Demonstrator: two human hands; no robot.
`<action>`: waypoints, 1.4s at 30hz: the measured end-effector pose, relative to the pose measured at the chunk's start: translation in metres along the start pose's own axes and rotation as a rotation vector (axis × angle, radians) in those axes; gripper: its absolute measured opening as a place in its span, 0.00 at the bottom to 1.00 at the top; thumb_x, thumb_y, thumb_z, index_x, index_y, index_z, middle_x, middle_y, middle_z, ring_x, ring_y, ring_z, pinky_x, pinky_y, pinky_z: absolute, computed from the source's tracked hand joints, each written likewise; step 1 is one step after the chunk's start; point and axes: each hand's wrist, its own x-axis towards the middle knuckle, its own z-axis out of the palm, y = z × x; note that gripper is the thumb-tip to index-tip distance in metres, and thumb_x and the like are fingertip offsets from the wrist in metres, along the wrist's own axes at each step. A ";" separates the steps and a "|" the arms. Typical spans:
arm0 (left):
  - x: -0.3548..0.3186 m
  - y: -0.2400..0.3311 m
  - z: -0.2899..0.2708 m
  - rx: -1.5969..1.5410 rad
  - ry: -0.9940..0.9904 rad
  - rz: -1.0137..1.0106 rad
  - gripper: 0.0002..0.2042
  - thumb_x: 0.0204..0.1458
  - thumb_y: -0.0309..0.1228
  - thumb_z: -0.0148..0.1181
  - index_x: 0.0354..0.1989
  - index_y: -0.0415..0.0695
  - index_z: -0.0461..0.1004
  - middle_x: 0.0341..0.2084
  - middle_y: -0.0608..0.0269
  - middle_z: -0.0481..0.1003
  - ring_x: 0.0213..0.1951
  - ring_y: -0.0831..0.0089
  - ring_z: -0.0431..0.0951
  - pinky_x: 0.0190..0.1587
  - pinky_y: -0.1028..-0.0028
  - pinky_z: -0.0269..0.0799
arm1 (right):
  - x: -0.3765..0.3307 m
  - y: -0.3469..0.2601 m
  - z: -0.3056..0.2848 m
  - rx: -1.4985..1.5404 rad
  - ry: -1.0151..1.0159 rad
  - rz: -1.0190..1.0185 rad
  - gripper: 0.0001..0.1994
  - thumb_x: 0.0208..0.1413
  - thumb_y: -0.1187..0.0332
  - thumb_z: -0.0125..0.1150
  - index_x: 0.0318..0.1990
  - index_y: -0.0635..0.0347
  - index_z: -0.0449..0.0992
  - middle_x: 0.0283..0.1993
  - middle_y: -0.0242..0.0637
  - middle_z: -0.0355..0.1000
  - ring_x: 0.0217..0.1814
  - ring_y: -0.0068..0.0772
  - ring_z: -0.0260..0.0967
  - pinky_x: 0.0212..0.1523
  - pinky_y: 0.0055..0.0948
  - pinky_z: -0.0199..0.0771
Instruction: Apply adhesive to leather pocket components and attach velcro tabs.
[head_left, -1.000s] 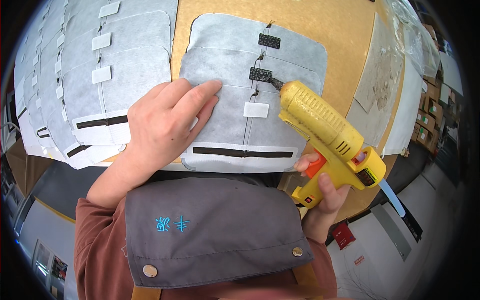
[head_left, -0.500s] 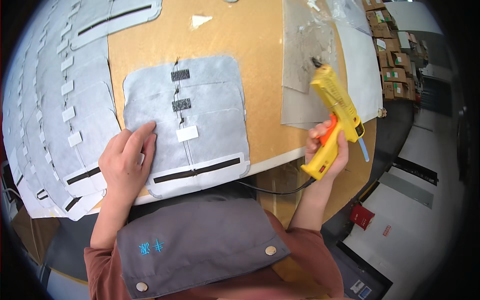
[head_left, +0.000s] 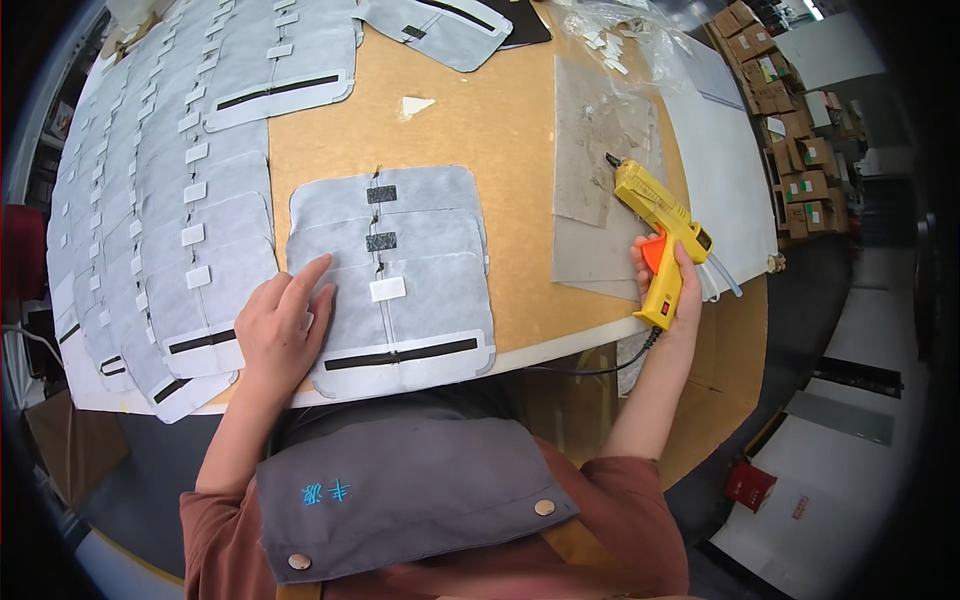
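Far left, rows of overlapping grey panels (head_left: pixel 232 180) fan across the table (head_left: pixel 520 215), each row dotted with small white tabs, and nothing there looks disturbed. Next along comes the left hand (head_left: pixel 272 325), and it's holding its ground: the index fingertip still rests on the left edge of the nearer stack, just as it does a second earlier. A sliver of white shows by the thumb; whether it's being pinched, I can't tell.

On to that stack of three panels (head_left: pixel 440 315), lying flat right in front of the person. The back one carries a black patch (head_left: pixel 381 194), the middle one a second black patch (head_left: pixel 381 242), the front one a white patch (head_left: pixel 388 289), all as they were.

And here's the big change, over on the right! The yellow glue gun (head_left: pixel 655 203), its nozzle right up by the middle panel's patch a second ago, is now well apart from the stack, pointing over the translucent sheet (head_left: pixel 580 190). The right hand (head_left: pixel 690 290) is wrapped firmly round its grip, fingers at the orange trigger (head_left: pixel 654 254); squeezed or not, I can't say. The hands are wide apart now, so gluing looks paused, with all three patches exposed.
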 end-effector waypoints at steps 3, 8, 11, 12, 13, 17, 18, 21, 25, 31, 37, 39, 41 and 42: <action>0.004 0.002 -0.004 0.056 0.025 0.049 0.18 0.44 0.23 0.70 0.45 0.49 0.79 0.18 0.67 0.64 0.20 0.72 0.67 0.23 0.72 0.63 | -0.002 -0.001 -0.002 -0.034 -0.032 -0.041 0.20 0.64 0.60 0.58 0.57 0.64 0.68 0.51 0.51 0.75 0.49 0.42 0.78 0.32 0.28 0.84; 0.023 0.032 -0.013 0.017 -0.010 0.204 0.17 0.44 0.21 0.69 0.44 0.48 0.80 0.17 0.66 0.63 0.20 0.71 0.67 0.22 0.71 0.62 | 0.001 0.000 -0.001 -0.042 0.020 -0.067 0.21 0.64 0.62 0.60 0.59 0.63 0.67 0.50 0.48 0.75 0.50 0.42 0.78 0.34 0.30 0.84; 0.047 0.061 0.001 0.027 -0.123 0.359 0.17 0.46 0.30 0.70 0.47 0.52 0.79 0.20 0.68 0.66 0.21 0.70 0.69 0.23 0.70 0.66 | 0.002 -0.002 -0.004 -0.034 0.027 -0.071 0.21 0.64 0.63 0.60 0.60 0.63 0.66 0.51 0.45 0.74 0.50 0.41 0.78 0.34 0.31 0.84; 0.055 0.069 0.011 0.020 -0.171 0.411 0.19 0.48 0.33 0.69 0.50 0.52 0.78 0.21 0.68 0.67 0.22 0.70 0.70 0.24 0.70 0.67 | 0.002 -0.004 -0.006 -0.054 0.017 -0.073 0.22 0.64 0.63 0.59 0.60 0.63 0.66 0.51 0.44 0.74 0.49 0.41 0.78 0.35 0.31 0.84; 0.063 0.077 0.022 0.025 -0.172 0.421 0.19 0.48 0.33 0.69 0.50 0.52 0.78 0.21 0.68 0.67 0.22 0.70 0.70 0.24 0.70 0.67 | 0.001 -0.005 -0.008 -0.075 0.004 -0.075 0.22 0.64 0.63 0.59 0.61 0.63 0.65 0.51 0.44 0.74 0.49 0.41 0.78 0.35 0.31 0.84; 0.088 0.104 0.077 -0.046 -0.316 0.493 0.22 0.54 0.41 0.64 0.58 0.53 0.73 0.24 0.66 0.71 0.25 0.67 0.76 0.26 0.69 0.72 | 0.004 -0.016 -0.021 -0.107 -0.020 -0.080 0.22 0.64 0.64 0.59 0.61 0.62 0.64 0.52 0.42 0.73 0.48 0.40 0.78 0.36 0.31 0.84; 0.094 0.113 0.088 -0.081 -0.351 0.492 0.22 0.55 0.42 0.62 0.59 0.54 0.72 0.24 0.65 0.73 0.27 0.66 0.77 0.27 0.69 0.73 | 0.006 -0.019 -0.027 -0.100 -0.020 -0.056 0.22 0.64 0.64 0.59 0.61 0.62 0.64 0.52 0.42 0.73 0.48 0.39 0.78 0.36 0.31 0.84; 0.106 0.137 0.109 -0.123 -0.417 0.494 0.21 0.58 0.44 0.58 0.59 0.54 0.72 0.26 0.65 0.74 0.29 0.65 0.79 0.28 0.68 0.74 | 0.012 -0.024 -0.039 -0.099 -0.017 -0.037 0.22 0.63 0.64 0.60 0.61 0.62 0.65 0.51 0.40 0.73 0.47 0.38 0.78 0.37 0.31 0.84; 0.110 0.160 0.134 -0.117 -0.399 0.570 0.21 0.59 0.45 0.56 0.59 0.54 0.72 0.27 0.64 0.75 0.29 0.64 0.79 0.29 0.67 0.75 | 0.015 -0.032 -0.046 -0.098 0.045 -0.059 0.21 0.63 0.64 0.61 0.59 0.64 0.67 0.49 0.39 0.74 0.46 0.35 0.78 0.37 0.31 0.84; 0.120 0.183 0.154 -0.123 -0.415 0.595 0.20 0.62 0.44 0.52 0.60 0.53 0.72 0.29 0.62 0.75 0.30 0.62 0.79 0.30 0.65 0.75 | 0.022 -0.045 -0.054 -0.047 0.005 -0.070 0.20 0.62 0.63 0.62 0.56 0.65 0.70 0.49 0.41 0.75 0.46 0.34 0.78 0.36 0.29 0.84; 0.115 0.195 0.154 -0.108 -0.426 0.583 0.20 0.62 0.42 0.51 0.60 0.51 0.72 0.29 0.61 0.76 0.30 0.62 0.80 0.32 0.65 0.76 | 0.028 -0.038 -0.040 -0.034 0.015 -0.057 0.22 0.63 0.60 0.61 0.58 0.64 0.69 0.49 0.42 0.75 0.46 0.37 0.79 0.36 0.29 0.83; 0.109 0.190 0.139 -0.256 -0.379 0.564 0.19 0.63 0.42 0.50 0.60 0.50 0.71 0.28 0.62 0.74 0.27 0.63 0.78 0.31 0.66 0.74 | 0.024 -0.038 -0.038 -0.082 0.016 -0.070 0.22 0.63 0.59 0.61 0.58 0.63 0.69 0.49 0.42 0.76 0.45 0.38 0.79 0.36 0.29 0.83; 0.108 0.190 0.101 -0.499 -0.512 0.357 0.19 0.64 0.43 0.48 0.59 0.49 0.71 0.27 0.63 0.72 0.25 0.67 0.74 0.30 0.69 0.72 | 0.021 -0.040 -0.043 -0.203 0.066 -0.066 0.23 0.63 0.56 0.61 0.58 0.62 0.69 0.49 0.42 0.76 0.44 0.38 0.79 0.35 0.30 0.82; 0.108 0.186 0.086 -0.741 -0.627 0.146 0.19 0.66 0.44 0.46 0.58 0.48 0.71 0.25 0.65 0.70 0.22 0.70 0.70 0.29 0.71 0.70 | 0.017 -0.041 -0.035 -0.300 0.088 -0.095 0.22 0.63 0.53 0.60 0.54 0.63 0.72 0.43 0.41 0.78 0.38 0.32 0.79 0.32 0.27 0.82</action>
